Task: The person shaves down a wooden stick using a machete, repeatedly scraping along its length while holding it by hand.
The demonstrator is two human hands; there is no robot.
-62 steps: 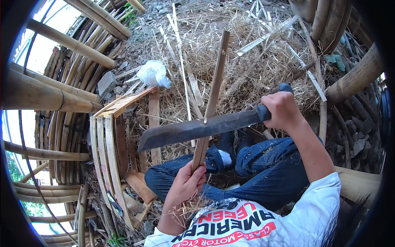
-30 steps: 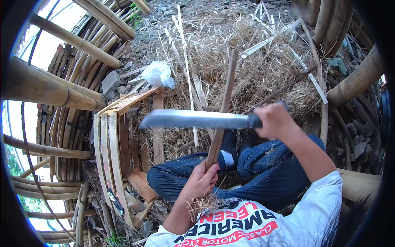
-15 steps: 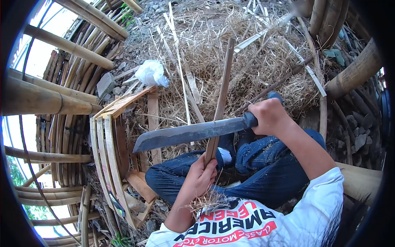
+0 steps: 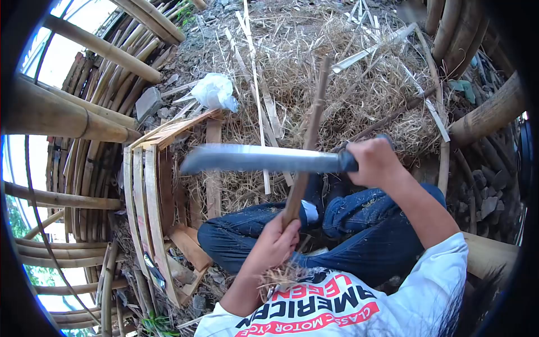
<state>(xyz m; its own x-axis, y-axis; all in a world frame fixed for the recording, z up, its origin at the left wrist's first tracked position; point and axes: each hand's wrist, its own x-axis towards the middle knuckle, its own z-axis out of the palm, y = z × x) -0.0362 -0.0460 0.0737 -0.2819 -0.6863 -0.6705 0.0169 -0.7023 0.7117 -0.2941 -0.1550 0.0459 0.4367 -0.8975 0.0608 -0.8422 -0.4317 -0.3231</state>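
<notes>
The left hand (image 4: 275,242) grips a bamboo strip (image 4: 310,136) while the right hand (image 4: 375,163) holds a machete (image 4: 258,159) across it.

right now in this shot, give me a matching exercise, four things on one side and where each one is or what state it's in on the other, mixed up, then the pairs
Things:
1. machete
2. bamboo strip
3. white plastic bag
4. curved bamboo frame

Places or states:
A. lying crumpled on the ground beyond the frame
B. gripped at its lower end by the left hand, standing nearly upright
C. held by the right hand, blade roughly level across the strip
D. resting on the ground to the left of the bent legs

Pairs: 1-C, 2-B, 3-A, 4-D
</notes>
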